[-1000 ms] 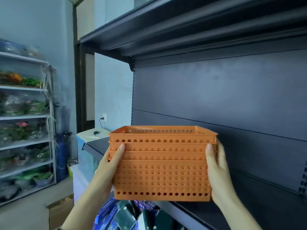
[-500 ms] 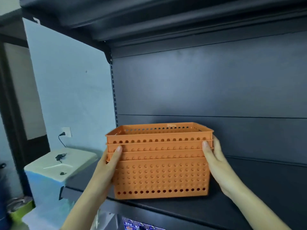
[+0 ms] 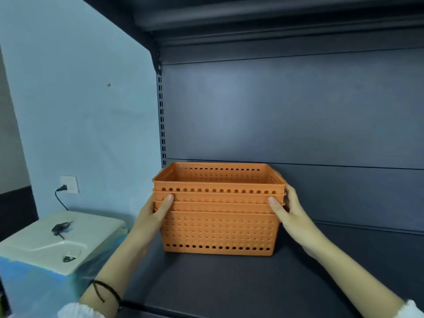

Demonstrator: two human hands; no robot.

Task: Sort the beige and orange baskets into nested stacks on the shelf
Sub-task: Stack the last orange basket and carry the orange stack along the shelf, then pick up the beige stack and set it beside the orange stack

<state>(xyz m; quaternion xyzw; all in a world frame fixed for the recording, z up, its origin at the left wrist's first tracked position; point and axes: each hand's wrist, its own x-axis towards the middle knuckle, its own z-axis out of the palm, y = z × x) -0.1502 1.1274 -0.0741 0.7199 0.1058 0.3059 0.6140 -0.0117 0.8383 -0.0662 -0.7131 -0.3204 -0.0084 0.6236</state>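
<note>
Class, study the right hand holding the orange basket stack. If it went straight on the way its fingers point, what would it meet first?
The right hand points up and inward, flat against the end of the orange basket stack, so it would press into that stack at once. Behind lies the shelf's back panel; depth there is unclear.

One nested stack of orange perforated plastic baskets (image 3: pixel 219 226) stands on the dark metal shelf (image 3: pixel 229 283), toward its left edge. Three stacked rims show on the near side, so the stack appears to hold three baskets, though a further one tucked inside cannot be ruled out. No beige basket is in view. Two bare hands are in the frame: one left hand (image 3: pixel 156 216) and one right hand (image 3: pixel 291 216), one at each end of the stack. One black cord bracelet (image 3: pixel 106 291) circles the left wrist. One white wall socket (image 3: pixel 69 184) carries one black plug. Beyond the shelf's left edge sits one cream plastic appliance (image 3: pixel 57 242).
</note>
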